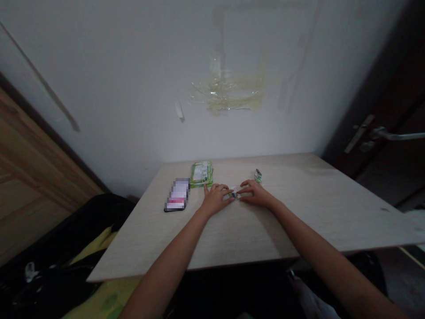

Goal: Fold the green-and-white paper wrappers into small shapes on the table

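Note:
Near the middle of the table, a small folded packet (233,195) with white, green and dark print lies between my hands. My left hand (216,198) rests on the tabletop, its thumb and forefinger on the packet's left edge and the other fingers spread. From the opposite side, my right hand (255,195) has its thumb and fingertips at the right edge. Fingers partly hide the packet, so its exact kind is unclear. Just beyond my left hand lies a stack of flat green and white packets (202,173). Past my right hand is a crumpled green and white wrapper (258,176).
A phone (178,195) with a lit, blurred screen lies left on the pale wooden table (239,239). The table's far edge meets a white wall (133,88) with old tape on it. A dark door with a metal handle (398,135) is at right.

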Available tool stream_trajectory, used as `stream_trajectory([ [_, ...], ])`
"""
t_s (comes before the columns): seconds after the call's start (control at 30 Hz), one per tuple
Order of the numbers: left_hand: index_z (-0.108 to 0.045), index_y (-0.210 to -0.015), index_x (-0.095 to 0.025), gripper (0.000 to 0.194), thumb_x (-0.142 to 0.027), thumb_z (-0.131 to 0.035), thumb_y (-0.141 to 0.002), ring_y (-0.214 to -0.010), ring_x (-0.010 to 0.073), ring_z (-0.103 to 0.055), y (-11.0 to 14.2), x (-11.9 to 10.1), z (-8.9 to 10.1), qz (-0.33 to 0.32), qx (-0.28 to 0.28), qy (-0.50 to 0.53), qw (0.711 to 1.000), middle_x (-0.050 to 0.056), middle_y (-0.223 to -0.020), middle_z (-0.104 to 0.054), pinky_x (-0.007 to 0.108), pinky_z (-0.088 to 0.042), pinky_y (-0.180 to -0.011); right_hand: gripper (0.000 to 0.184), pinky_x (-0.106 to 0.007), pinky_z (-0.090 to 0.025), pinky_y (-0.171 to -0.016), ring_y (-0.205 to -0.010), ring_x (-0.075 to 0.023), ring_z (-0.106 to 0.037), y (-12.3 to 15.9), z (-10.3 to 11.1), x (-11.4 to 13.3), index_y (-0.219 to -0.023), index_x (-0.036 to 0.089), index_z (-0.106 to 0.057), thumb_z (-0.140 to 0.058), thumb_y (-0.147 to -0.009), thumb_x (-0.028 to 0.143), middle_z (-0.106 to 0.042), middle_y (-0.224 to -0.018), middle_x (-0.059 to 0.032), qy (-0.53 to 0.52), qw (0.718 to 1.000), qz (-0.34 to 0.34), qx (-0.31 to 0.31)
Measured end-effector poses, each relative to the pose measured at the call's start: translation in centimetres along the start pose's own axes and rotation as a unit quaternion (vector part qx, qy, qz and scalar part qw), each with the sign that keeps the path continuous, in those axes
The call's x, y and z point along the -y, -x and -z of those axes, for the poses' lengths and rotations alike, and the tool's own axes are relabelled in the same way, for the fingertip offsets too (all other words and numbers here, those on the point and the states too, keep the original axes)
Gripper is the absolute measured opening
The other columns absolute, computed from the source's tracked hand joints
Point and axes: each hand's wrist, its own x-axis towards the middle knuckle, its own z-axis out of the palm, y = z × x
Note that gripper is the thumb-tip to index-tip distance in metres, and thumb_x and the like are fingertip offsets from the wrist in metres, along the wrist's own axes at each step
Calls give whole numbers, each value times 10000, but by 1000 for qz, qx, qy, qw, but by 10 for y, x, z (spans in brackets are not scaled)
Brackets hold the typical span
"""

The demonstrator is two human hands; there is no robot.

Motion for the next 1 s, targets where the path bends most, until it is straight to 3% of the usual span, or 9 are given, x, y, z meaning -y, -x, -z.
stream_trajectory([
  [0.4,-691,-1233,-377,439,-569,-674,-838,-1258,280,-473,0,4,6,-19,-3,-7,1000,34,-1233,-624,595,-135,-1188,155,-405,-502,-994,-1072,-243,-641,-2,1,-2,-973,271,-811,-697,-878,314,-683,-1138,-104,0,999,-34,5],
  [0.63,-692,-1174,-353,286,-448,-629,-912,-1351,268,-438,-2,9,0,-27,-1,24,999,10,-1400,-600,628,-77,-1193,169,-400,-505,-985,-1045,-242,-650,-4,6,5,-966,258,-812,-662,-896,291,-691,-1104,-104,-3,999,-32,0],
  [1.0,-717,-1123,-298,256,-438,-606,-938,-1247,247,-520,-2,7,2,-24,-13,47,999,42,-1235,-684,613,-90,-1192,226,-399,-483,-1009,-1081,-244,-629,-1,6,8,-1038,257,-794,-684,-884,381,-667,-1151,-101,-4,1000,-29,0],
])
